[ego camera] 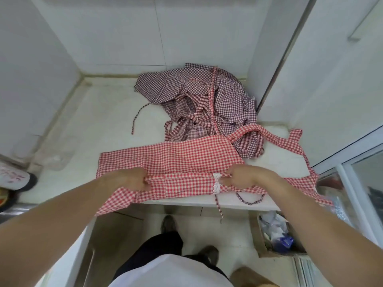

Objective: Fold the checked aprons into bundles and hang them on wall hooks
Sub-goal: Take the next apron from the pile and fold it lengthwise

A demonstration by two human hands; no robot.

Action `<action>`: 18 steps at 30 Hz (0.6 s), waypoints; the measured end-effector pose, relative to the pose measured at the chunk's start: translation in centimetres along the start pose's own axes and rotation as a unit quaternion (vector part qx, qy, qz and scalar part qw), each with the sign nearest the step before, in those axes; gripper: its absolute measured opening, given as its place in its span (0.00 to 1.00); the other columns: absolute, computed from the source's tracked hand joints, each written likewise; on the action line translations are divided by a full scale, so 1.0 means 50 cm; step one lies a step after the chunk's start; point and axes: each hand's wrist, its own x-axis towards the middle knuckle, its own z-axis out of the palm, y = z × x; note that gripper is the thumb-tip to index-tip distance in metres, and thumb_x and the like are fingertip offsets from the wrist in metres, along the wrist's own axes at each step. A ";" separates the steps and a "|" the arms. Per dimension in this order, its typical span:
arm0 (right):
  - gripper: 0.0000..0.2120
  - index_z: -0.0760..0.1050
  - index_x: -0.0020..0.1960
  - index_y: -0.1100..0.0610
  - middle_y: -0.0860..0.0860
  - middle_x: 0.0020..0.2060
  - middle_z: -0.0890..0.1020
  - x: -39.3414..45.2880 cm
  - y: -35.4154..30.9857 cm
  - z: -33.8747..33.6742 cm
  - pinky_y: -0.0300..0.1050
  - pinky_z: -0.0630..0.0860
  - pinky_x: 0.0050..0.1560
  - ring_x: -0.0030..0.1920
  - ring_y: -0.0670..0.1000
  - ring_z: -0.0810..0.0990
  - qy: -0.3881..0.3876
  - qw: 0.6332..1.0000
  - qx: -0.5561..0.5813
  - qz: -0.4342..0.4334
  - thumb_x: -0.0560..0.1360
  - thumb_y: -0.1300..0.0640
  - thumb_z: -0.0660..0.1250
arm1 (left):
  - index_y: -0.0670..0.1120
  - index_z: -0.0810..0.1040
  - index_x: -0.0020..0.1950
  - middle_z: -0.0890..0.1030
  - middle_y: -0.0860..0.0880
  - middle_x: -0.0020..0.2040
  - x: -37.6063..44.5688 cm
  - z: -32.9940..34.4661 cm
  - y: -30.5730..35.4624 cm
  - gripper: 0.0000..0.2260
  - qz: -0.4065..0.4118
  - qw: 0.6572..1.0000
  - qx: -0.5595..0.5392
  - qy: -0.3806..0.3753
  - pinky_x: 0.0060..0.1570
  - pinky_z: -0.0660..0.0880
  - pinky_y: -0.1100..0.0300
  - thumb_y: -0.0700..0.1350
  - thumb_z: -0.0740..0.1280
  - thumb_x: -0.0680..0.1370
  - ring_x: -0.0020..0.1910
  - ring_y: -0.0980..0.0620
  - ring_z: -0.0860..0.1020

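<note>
White tiled walls box in a pale stone bench (pixel 99 121), and at its back right sits a crumpled heap of dark purple-checked aprons (pixel 199 96), still unfolded. In front, the red-and-white checked cotton apron (pixel 176 156) lies flat across the near edge, long axis running left to right, its straps trailing off right. Both hands are on its near fold, evenly placed: the left hand (pixel 132 181) pinches the cloth at the left, the right hand (pixel 238 179) grips beside a small white lace trim (pixel 217 183). Next fold looks set to go away from the body.
</note>
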 end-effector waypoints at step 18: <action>0.34 0.68 0.74 0.56 0.55 0.73 0.70 0.195 0.009 -0.149 0.49 0.64 0.72 0.70 0.58 0.71 0.037 0.987 0.102 0.118 0.78 0.34 0.57 | 0.45 0.80 0.57 0.80 0.45 0.57 0.079 -0.085 -0.314 0.20 -0.076 0.984 -0.096 0.132 0.54 0.73 0.56 0.60 0.60 0.81 0.52 0.48 0.78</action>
